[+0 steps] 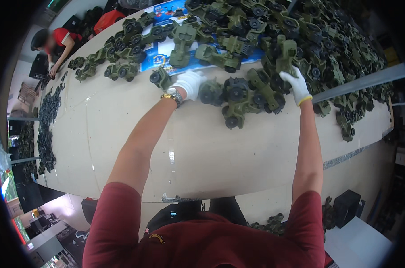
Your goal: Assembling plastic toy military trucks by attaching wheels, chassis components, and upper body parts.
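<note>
My left hand (pixel 188 85), in a white glove with a watch and a bracelet at the wrist, is over the table between a small dark green toy vehicle (pixel 160 78) and another toy vehicle (pixel 212 92). Its fingers are blurred and partly hidden. Farther right, my gloved right hand (pixel 297 85) has thumb and fingers around the near end of a green toy truck (pixel 286 54), at the edge of the big pile. Between my hands lies a cluster of green toy vehicles with black wheels (pixel 236 98), some tipped over.
A large pile of toy vehicles (pixel 327 49) covers the table's far right. More stand in rows (pixel 122 49) at the far left, near blue printed sheets (pixel 160 60). Small black parts (pixel 48 125) line the left edge. A metal bar (pixel 359 83) crosses at right. A co-worker (pixel 59 42) leans in.
</note>
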{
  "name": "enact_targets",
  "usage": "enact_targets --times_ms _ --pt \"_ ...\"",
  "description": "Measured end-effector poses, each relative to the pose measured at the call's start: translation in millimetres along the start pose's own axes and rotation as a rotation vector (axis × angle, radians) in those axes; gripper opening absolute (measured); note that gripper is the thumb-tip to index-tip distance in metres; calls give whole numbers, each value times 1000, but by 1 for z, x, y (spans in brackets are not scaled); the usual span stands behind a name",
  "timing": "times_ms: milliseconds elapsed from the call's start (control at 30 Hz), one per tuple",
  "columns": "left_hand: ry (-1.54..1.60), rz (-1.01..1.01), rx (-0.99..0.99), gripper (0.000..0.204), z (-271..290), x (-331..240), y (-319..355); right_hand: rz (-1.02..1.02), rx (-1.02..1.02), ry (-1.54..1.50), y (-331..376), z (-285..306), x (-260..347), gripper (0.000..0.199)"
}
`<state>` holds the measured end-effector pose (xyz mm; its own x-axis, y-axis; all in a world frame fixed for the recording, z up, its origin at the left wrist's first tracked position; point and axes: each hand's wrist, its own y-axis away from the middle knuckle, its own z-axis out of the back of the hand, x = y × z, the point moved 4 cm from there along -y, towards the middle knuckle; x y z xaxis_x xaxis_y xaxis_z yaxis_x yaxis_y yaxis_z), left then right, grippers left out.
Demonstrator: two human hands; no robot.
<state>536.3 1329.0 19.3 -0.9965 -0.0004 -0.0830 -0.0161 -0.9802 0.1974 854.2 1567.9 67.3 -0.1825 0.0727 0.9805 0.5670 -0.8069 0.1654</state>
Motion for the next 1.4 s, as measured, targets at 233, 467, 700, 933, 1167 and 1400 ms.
enact_targets --times_ms 233,467,700,933,1167,1400 --pt "64 62 2 46 -6 -13 64 224 117 575 43 -112 3 73" --pt "48 136 -183 38 -8 42 178 212 48 597 115 -292 2 75" --pt "-67 446 99 48 -45 135 284 235 669 306 129 -367 18 61" --pt "-60 672 -8 51 -51 131 286 501 94 245 -19 -288 84 31" --pt "64 706 -350 67 -17 47 328 466 30 1055 -149 -350 90 78" --pt "809 964 -129 96 -85 -112 456 321 -43 803 -154 -360 50 67"
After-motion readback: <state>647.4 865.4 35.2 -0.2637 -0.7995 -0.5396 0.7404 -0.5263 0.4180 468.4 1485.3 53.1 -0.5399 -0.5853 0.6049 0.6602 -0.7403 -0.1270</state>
